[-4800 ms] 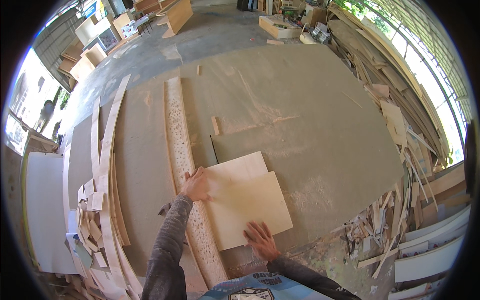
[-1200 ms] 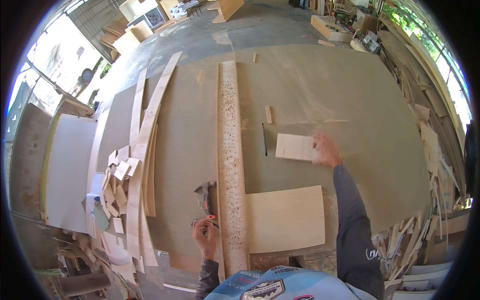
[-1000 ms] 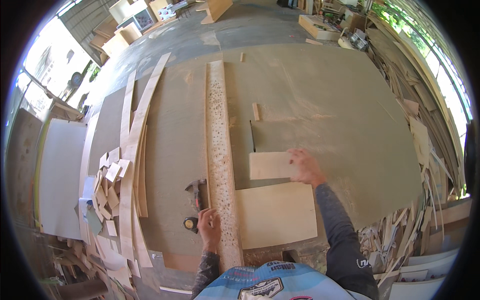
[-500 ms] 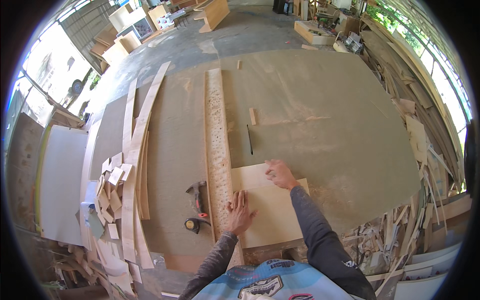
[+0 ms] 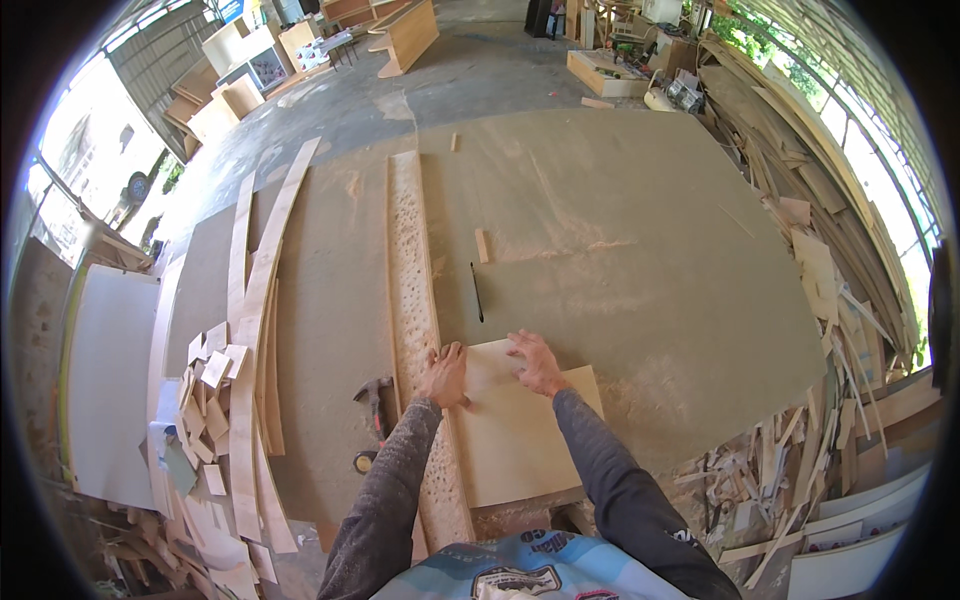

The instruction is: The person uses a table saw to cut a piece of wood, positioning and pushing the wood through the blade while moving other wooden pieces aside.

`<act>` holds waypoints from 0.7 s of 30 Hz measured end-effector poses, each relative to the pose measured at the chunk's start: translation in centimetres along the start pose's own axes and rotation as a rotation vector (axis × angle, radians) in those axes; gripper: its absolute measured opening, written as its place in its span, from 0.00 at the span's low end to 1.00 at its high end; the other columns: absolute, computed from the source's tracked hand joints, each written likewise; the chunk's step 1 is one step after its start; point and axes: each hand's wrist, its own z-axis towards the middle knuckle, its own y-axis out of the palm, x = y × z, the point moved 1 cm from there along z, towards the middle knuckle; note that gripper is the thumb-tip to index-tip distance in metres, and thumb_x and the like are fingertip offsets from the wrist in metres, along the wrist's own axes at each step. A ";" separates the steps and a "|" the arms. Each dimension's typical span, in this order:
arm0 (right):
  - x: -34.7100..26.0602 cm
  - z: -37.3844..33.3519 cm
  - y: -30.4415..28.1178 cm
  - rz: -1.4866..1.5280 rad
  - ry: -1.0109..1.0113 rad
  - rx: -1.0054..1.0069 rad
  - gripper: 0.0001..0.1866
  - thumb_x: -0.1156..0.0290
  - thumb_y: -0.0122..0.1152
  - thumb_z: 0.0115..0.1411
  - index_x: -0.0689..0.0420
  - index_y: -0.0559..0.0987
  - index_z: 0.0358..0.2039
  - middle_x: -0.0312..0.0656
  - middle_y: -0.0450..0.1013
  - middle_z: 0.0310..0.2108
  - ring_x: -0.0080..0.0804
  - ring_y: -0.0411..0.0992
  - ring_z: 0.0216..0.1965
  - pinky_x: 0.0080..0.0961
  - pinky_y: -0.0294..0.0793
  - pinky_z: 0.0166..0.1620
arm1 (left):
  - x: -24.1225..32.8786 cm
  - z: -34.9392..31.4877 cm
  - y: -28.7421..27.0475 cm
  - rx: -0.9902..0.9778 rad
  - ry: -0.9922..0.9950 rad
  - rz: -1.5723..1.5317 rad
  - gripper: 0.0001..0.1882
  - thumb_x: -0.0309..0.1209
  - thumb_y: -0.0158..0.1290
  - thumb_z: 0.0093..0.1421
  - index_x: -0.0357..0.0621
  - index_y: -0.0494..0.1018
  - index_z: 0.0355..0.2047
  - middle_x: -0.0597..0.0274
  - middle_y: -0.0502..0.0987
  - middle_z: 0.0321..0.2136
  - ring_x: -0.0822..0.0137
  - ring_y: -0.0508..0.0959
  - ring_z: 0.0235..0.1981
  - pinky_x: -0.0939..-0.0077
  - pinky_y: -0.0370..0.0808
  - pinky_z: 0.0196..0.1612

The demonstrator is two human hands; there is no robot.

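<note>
A pale plywood piece (image 5: 490,362) lies on a larger light panel (image 5: 525,450) in front of me, against the right side of a long pitted board (image 5: 411,270). My left hand (image 5: 443,375) rests where the board meets the plywood, fingers forward and thumb apart. On the plywood's right part is my right hand (image 5: 537,362), its fingers bent and spread, touching the surface. A slim black pen-like stick (image 5: 477,292) lies just beyond the hands. Left of my left forearm are a hammer (image 5: 377,405) and a partly hidden tape measure (image 5: 364,461).
Everything sits on a wide dusty worktop (image 5: 640,220). Long wood strips (image 5: 262,290) and a heap of small offcuts (image 5: 210,385) lie to the left. Small wood blocks (image 5: 482,246) lie farther out. Scrap wood (image 5: 770,470) and stacked boards (image 5: 820,190) line the right side.
My left hand has moved forward along the long board's edge to near the plywood's far end. The right hand stays on the plywood, its fingers more spread. The whole view has shifted slightly.
</note>
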 end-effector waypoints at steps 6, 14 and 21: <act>0.2 -1.3 -0.2 -0.053 0.021 0.039 0.27 0.77 0.71 0.49 0.61 0.77 0.52 0.49 0.62 0.69 0.49 0.57 0.70 0.41 0.60 0.70 | 0.1 0.8 -0.5 -0.031 -0.032 -0.087 0.71 0.46 0.80 0.16 0.39 0.59 0.64 0.53 0.64 0.61 0.51 0.62 0.66 0.43 0.57 0.62; -6.9 -17.9 1.8 -0.164 -0.053 0.133 0.29 0.63 0.64 0.60 0.60 0.71 0.60 0.54 0.57 0.70 0.55 0.53 0.71 0.52 0.52 0.70 | -1.8 0.2 0.5 -0.002 -0.063 -0.113 0.71 0.47 0.80 0.12 0.40 0.61 0.62 0.54 0.65 0.58 0.51 0.64 0.65 0.44 0.58 0.60; -9.2 -27.1 3.1 -0.239 -0.116 -0.057 0.34 0.62 0.65 0.59 0.61 0.70 0.64 0.54 0.56 0.71 0.48 0.50 0.74 0.52 0.48 0.72 | -0.6 1.0 -0.2 -0.021 -0.038 -0.080 0.71 0.51 0.78 0.12 0.36 0.62 0.61 0.53 0.67 0.56 0.50 0.65 0.63 0.44 0.57 0.61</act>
